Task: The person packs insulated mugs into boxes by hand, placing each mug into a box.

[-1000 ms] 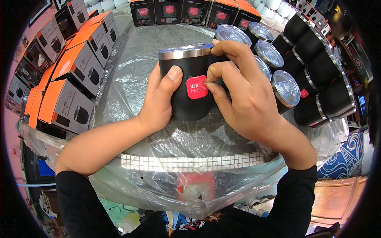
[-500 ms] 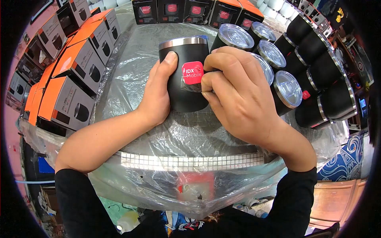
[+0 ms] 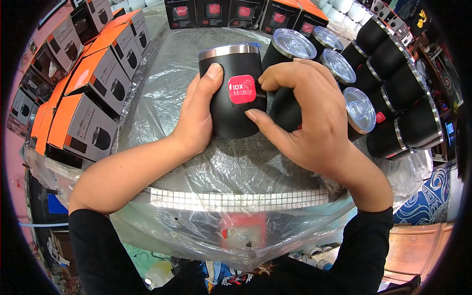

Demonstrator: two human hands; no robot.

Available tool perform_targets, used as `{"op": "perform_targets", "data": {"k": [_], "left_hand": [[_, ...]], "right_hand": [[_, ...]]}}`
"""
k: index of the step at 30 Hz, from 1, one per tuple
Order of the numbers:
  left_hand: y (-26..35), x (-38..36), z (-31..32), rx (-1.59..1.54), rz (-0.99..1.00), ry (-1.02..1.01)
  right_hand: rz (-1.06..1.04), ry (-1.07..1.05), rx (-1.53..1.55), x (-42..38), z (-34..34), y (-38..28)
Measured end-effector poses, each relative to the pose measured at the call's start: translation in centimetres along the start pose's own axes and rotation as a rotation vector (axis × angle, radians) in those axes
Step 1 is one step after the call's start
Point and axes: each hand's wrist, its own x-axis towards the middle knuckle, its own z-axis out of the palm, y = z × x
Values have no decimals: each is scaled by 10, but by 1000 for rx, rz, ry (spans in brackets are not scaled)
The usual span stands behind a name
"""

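Note:
My left hand (image 3: 195,110) is wrapped round a black tumbler (image 3: 231,118) from its left side, thumb across the front. The tumbler stands nearly upright, with a steel rim and a clear lid. On its front is a red label (image 3: 242,89) reading "IDX Mobile", with a shiny clear patch around its lower edge. My right hand (image 3: 314,118) is at the tumbler's right side, thumb and forefinger apart, their tips beside the label. I see nothing held between those fingers. Behind this hand, another black tumbler (image 3: 285,109) is partly hidden.
Lidded tumblers (image 3: 361,110) stand to the right, beside stacked black tumblers (image 3: 405,130) lying on their sides. Orange and grey boxes (image 3: 81,125) line the left, and black boxes (image 3: 213,14) the back. Clear plastic covers the table, with a white gridded strip (image 3: 238,201) near the front.
My right thumb and forefinger have parted from a pinch at the label's right edge. The thumb has moved below the label. My left hand and the tumbler have shifted very slightly right.

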Motion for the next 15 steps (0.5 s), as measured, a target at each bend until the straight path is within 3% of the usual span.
{"op": "perform_targets", "data": {"k": [6,15], "left_hand": [[0,-3,4,-39,18,-8],[-1,4,-1,-118,-16,-15]], "right_hand": [[55,-7,-31,2,-2,-3],[-105,-99,-87,17,-18,0]]}}
